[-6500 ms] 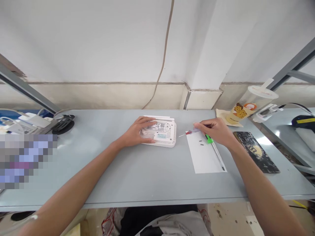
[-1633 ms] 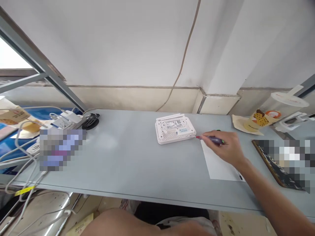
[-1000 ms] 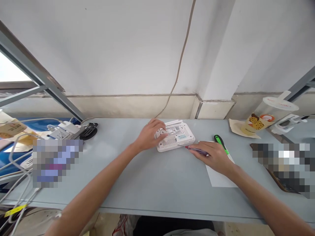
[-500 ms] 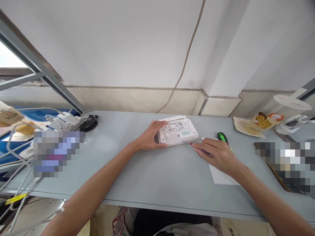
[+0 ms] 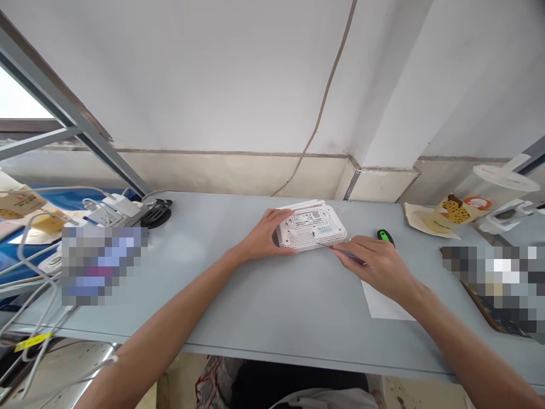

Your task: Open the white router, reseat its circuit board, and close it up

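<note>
A white plastic router lies upside down on the table, its underside with labels and vent holes facing up and its white antennas folded at the far side. My left hand grips its left end. My right hand holds a small screwdriver with a purple and red handle, and its thin shaft reaches the router's near edge. A green-handled screwdriver lies just beyond my right hand, mostly hidden by it. Under that hand is a white paper sheet.
The grey table runs across the view below a white wall. Chargers and cables lie at the far left. A paper bag and plastic cup stand at the right, beside a dark mat.
My left hand has come back onto the router, which has shifted slightly right. My right hand has moved closer, bringing the screwdriver's shaft to the router's near edge.
</note>
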Motion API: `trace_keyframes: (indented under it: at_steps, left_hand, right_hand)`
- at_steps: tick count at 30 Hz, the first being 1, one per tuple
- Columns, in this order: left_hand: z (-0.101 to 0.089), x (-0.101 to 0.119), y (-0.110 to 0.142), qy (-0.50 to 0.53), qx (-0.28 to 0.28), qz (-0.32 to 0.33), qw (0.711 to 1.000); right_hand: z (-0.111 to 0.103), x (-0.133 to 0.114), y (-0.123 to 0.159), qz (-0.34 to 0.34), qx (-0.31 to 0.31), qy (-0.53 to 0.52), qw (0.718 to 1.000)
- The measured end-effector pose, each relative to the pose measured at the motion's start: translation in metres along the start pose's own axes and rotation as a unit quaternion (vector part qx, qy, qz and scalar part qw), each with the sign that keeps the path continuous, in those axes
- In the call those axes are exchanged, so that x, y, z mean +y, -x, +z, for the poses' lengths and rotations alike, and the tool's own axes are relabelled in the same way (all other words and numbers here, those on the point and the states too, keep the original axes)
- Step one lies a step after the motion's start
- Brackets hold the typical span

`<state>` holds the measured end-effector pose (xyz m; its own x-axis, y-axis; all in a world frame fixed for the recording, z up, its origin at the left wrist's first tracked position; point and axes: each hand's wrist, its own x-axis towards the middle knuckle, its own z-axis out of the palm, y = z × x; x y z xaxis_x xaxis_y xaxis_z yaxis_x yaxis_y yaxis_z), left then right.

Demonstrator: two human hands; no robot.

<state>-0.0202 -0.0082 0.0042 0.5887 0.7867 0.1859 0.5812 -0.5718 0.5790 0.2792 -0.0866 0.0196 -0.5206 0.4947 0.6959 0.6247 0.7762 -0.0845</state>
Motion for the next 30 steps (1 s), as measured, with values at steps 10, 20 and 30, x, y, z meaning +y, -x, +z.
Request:
trace_keyframes:
  at_steps: [10,20,30]
  left_hand:
    - [0.02,0.033,0.014,-0.25,-0.011,-0.032,0.968]
    - [0.002,0.008,0.008,-0.15,-0.055,-0.015,0.987]
    - [0.0,0.014,0.002,-0.084,-0.032,-0.026,0.996]
  right_hand:
    - [-0.014,0.004,0.004,0.108,0.07,-0.065,0.99]
    - [-0.02,0.028,0.011,0.219,0.021,-0.076,0.972]
    - [-0.008,0.029,0.014,0.199,-0.004,-0.08,0.977]
